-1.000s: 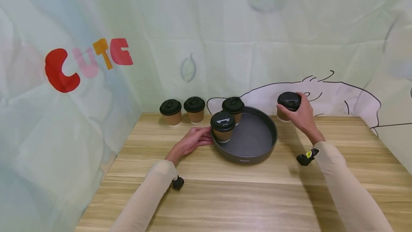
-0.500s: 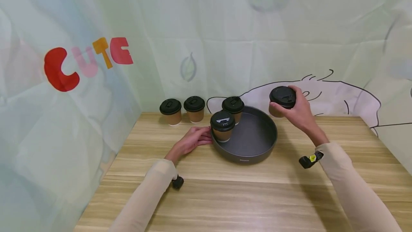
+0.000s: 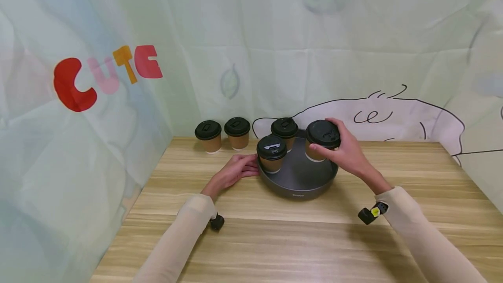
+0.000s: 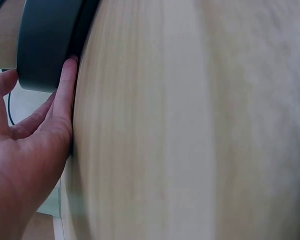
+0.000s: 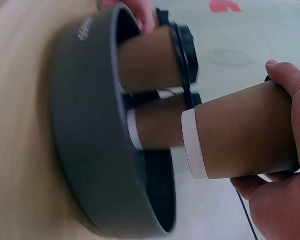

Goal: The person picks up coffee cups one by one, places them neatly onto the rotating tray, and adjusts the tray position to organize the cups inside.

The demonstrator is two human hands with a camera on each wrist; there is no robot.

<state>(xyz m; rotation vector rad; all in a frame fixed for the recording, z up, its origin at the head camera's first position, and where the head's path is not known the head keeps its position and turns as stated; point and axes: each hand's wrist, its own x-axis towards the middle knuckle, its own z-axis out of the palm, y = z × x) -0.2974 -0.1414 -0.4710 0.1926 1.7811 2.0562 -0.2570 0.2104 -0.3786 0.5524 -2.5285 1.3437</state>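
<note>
My right hand [image 3: 349, 152] grips a brown paper coffee cup [image 3: 322, 134] with a black lid. In the right wrist view its white base [image 5: 194, 144] hangs above the rim of a dark grey round pan [image 5: 84, 120], apart from it. Inside the pan, at its left, stand two more lidded cups, a front one [image 3: 272, 154] and a back one [image 3: 285, 130]. My left hand [image 3: 236, 171] touches the pan's left side. In the left wrist view its fingers lie fairly straight along the outer wall, and the thumb is at the rim.
Two more lidded paper cups, one at far left [image 3: 208, 136] and one beside it [image 3: 237, 133], stand on the wooden table [image 3: 275, 248] at the back. A printed curtain [image 3: 251, 56] hangs right behind the table.
My right hand has carried its cup leftward from beyond the pan's right rim to over the pan. The left hand, the pan and the other cups have stayed put.
</note>
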